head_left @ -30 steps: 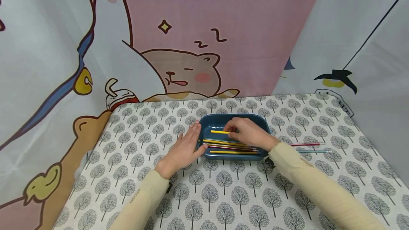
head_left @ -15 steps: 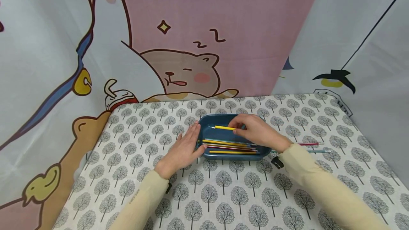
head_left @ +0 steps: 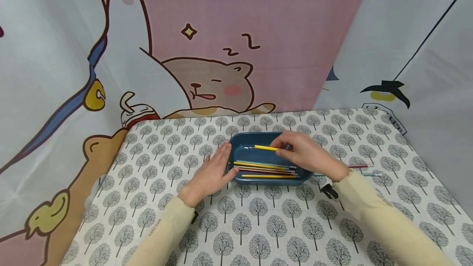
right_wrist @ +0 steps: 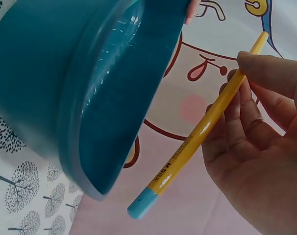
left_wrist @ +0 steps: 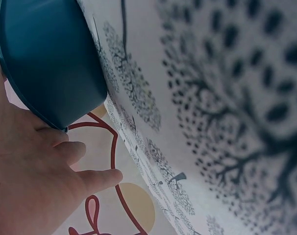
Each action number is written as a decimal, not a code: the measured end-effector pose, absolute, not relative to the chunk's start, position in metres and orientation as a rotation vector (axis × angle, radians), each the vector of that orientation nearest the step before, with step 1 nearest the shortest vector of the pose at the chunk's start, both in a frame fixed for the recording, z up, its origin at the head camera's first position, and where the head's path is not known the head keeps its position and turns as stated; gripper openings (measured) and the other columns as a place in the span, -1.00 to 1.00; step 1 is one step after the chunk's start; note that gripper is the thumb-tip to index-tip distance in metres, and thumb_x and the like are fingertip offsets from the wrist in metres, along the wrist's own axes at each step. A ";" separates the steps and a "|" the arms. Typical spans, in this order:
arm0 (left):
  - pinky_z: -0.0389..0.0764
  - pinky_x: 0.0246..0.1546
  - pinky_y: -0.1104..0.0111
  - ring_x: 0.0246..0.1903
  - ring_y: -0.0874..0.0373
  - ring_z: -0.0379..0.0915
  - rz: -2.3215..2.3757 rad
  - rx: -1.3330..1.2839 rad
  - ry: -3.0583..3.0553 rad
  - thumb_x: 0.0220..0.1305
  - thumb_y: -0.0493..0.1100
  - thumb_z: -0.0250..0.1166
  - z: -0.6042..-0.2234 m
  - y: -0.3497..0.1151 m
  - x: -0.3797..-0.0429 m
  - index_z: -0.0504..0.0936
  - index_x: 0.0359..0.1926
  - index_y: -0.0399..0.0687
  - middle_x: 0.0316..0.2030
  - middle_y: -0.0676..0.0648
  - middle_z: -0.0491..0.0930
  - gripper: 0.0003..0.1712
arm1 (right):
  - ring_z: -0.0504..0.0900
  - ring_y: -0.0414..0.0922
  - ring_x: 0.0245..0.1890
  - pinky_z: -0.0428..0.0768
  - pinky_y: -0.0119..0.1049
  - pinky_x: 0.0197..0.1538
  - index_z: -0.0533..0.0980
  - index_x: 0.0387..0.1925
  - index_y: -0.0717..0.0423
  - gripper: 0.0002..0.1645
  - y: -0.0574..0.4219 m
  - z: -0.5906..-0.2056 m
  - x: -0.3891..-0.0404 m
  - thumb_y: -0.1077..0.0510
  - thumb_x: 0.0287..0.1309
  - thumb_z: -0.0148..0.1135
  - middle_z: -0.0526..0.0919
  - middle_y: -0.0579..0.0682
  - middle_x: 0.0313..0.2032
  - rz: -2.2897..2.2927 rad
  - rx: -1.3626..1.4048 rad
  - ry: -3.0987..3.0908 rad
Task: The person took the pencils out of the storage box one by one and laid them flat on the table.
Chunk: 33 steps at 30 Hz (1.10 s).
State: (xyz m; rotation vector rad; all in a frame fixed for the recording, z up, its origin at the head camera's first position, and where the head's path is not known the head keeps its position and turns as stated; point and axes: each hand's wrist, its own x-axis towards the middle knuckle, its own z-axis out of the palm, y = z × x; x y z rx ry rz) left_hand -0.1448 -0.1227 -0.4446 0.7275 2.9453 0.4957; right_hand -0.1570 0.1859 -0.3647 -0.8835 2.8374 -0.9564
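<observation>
My right hand [head_left: 310,155] pinches a yellow pencil [right_wrist: 200,134] between thumb and fingers, above the back right part of a dark blue tray [head_left: 245,152]. The right wrist view shows its light blue end pointing down and left. In the tray's front half lie several pencils [head_left: 264,166], yellow, dark red and greenish, roughly side by side. My left hand [head_left: 210,177] rests with straight fingers along the left rim, its thumb at the front left corner. In the left wrist view, the hand touches the tray's outer wall [left_wrist: 50,63].
Right of the tray, a red pencil [head_left: 359,166] and a light blue one [head_left: 362,174] lie on the tree-print cloth [head_left: 258,225], partly behind my right forearm. Cartoon-print curtains [head_left: 288,44] hang behind and beside the table.
My right hand has lifted the yellow pencil slightly and moved right with it. My left hand and the tray have stayed put.
</observation>
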 end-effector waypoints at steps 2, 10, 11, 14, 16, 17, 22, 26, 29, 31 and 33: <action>0.09 0.48 -0.23 0.61 -0.06 -0.20 0.492 0.726 2.945 0.59 0.28 -0.03 -0.444 -0.123 -0.145 -0.11 0.65 -0.20 0.65 -0.16 -0.18 -0.05 | 0.61 -0.23 -0.24 0.62 -0.18 -0.16 0.72 -0.07 -0.02 -0.80 0.189 -0.364 -0.155 0.26 0.31 0.39 0.68 -0.21 -0.23 -0.965 -0.888 2.843; 0.06 0.49 -0.22 0.62 -0.02 -0.25 0.498 0.724 2.941 0.59 0.29 -0.05 -0.444 -0.123 -0.145 -0.13 0.65 -0.19 0.66 -0.14 -0.20 -0.05 | 0.60 -0.26 -0.27 0.61 -0.26 -0.23 0.72 -0.08 -0.07 -0.80 0.204 -0.360 -0.148 0.25 0.32 0.38 0.67 -0.24 -0.23 -1.006 -0.892 2.873; 0.07 0.49 -0.22 0.62 -0.03 -0.24 0.499 0.726 2.942 0.59 0.29 -0.05 -0.444 -0.123 -0.145 -0.12 0.65 -0.19 0.66 -0.14 -0.20 -0.05 | 0.60 -0.26 -0.27 0.61 -0.27 -0.23 0.72 -0.08 -0.07 -0.79 0.206 -0.360 -0.147 0.25 0.32 0.38 0.67 -0.23 -0.23 -1.013 -0.890 2.875; 0.07 0.48 -0.22 0.62 -0.03 -0.24 0.496 0.727 2.942 0.59 0.29 -0.05 -0.444 -0.123 -0.144 -0.13 0.65 -0.18 0.66 -0.14 -0.20 -0.05 | 0.59 -0.24 -0.30 0.63 -0.28 -0.24 0.72 -0.08 -0.07 -0.78 0.210 -0.358 -0.144 0.27 0.31 0.38 0.65 -0.23 -0.24 -1.019 -0.864 2.882; 0.07 0.48 -0.22 0.62 -0.03 -0.24 0.497 0.727 2.940 0.59 0.29 -0.05 -0.444 -0.123 -0.144 -0.13 0.65 -0.18 0.66 -0.14 -0.20 -0.05 | 0.59 -0.24 -0.30 0.63 -0.29 -0.25 0.72 -0.07 -0.07 -0.77 0.213 -0.357 -0.142 0.28 0.30 0.39 0.64 -0.23 -0.26 -1.008 -0.848 2.890; 0.07 0.48 -0.23 0.62 -0.03 -0.25 0.497 0.725 2.939 0.59 0.30 -0.05 -0.443 -0.123 -0.144 -0.13 0.65 -0.18 0.66 -0.14 -0.20 -0.05 | 0.59 -0.23 -0.30 0.63 -0.29 -0.24 0.72 -0.07 -0.07 -0.76 0.214 -0.356 -0.141 0.28 0.30 0.39 0.64 -0.22 -0.26 -1.007 -0.840 2.890; 0.08 0.47 -0.25 0.61 -0.10 -0.20 0.493 0.735 2.940 0.58 0.29 -0.05 -0.444 -0.123 -0.144 -0.11 0.65 -0.22 0.65 -0.17 -0.18 -0.04 | 0.60 -0.23 -0.25 0.65 -0.30 -0.21 0.72 -0.07 -0.05 -0.76 0.220 -0.355 -0.137 0.30 0.30 0.38 0.65 -0.21 -0.22 -1.004 -0.825 2.896; 0.10 0.47 -0.26 0.61 -0.12 -0.18 0.492 0.738 2.937 0.58 0.28 -0.04 -0.445 -0.123 -0.145 -0.10 0.65 -0.24 0.65 -0.18 -0.18 -0.05 | 0.62 -0.25 -0.22 0.68 -0.30 -0.15 0.72 -0.07 -0.04 -0.74 0.225 -0.354 -0.133 0.32 0.28 0.39 0.67 -0.20 -0.19 -1.011 -0.846 2.905; 0.10 0.46 -0.26 0.61 -0.12 -0.18 0.489 0.737 2.935 0.58 0.27 -0.04 -0.445 -0.123 -0.145 -0.10 0.65 -0.24 0.65 -0.17 -0.19 -0.05 | 0.63 -0.26 -0.22 0.68 -0.32 -0.21 0.72 -0.06 -0.07 -0.74 0.229 -0.355 -0.130 0.30 0.29 0.40 0.67 -0.22 -0.18 -1.012 -0.849 2.914; 0.10 0.46 -0.26 0.61 -0.13 -0.18 0.493 0.739 2.936 0.58 0.27 -0.02 -0.445 -0.123 -0.145 -0.09 0.65 -0.24 0.65 -0.18 -0.18 -0.05 | 0.63 -0.27 -0.22 0.68 -0.33 -0.23 0.72 -0.06 -0.09 -0.74 0.232 -0.356 -0.128 0.29 0.29 0.41 0.66 -0.24 -0.18 -1.008 -0.848 2.924; 0.11 0.46 -0.27 0.61 -0.12 -0.18 0.491 0.739 2.936 0.58 0.27 -0.03 -0.444 -0.123 -0.145 -0.10 0.65 -0.24 0.65 -0.18 -0.19 -0.05 | 0.63 -0.27 -0.23 0.68 -0.33 -0.23 0.72 -0.06 -0.10 -0.74 0.235 -0.357 -0.126 0.28 0.29 0.41 0.66 -0.25 -0.18 -1.007 -0.846 2.932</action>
